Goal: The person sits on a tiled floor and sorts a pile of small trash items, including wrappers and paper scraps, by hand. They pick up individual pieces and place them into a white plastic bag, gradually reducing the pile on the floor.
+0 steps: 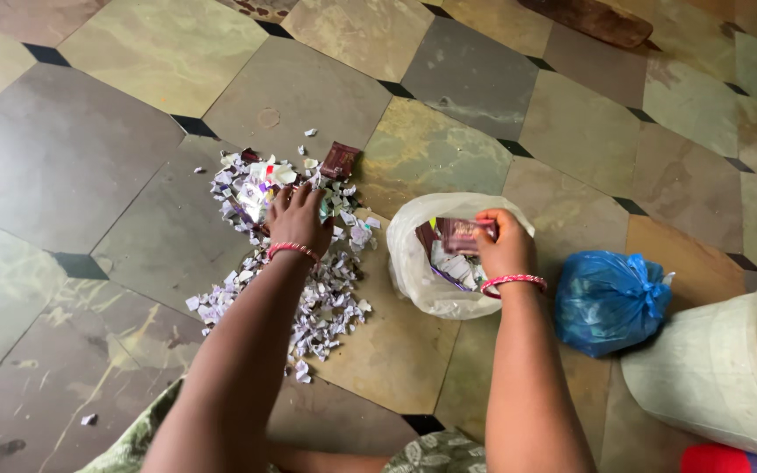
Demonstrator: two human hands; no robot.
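A heap of torn paper scraps [308, 280] lies on the stone tile floor [72, 149]. My left hand [298, 219] reaches down into the far part of the heap, fingers curled on the scraps. My right hand [503, 245] holds a dark maroon wrapper [459, 234] over the open mouth of a white plastic bag [413, 271], which has paper and wrappers inside. Both wrists wear red bangles. Another dark maroon wrapper [341, 160] lies at the heap's far edge.
A tied blue plastic bag [611, 302] sits right of the white bag. A pale round container [720, 377] stands at the lower right, with a red object [713, 459] beside it. A brown mat [597, 19] lies at the top edge. My patterned clothing [440, 455] shows at the bottom.
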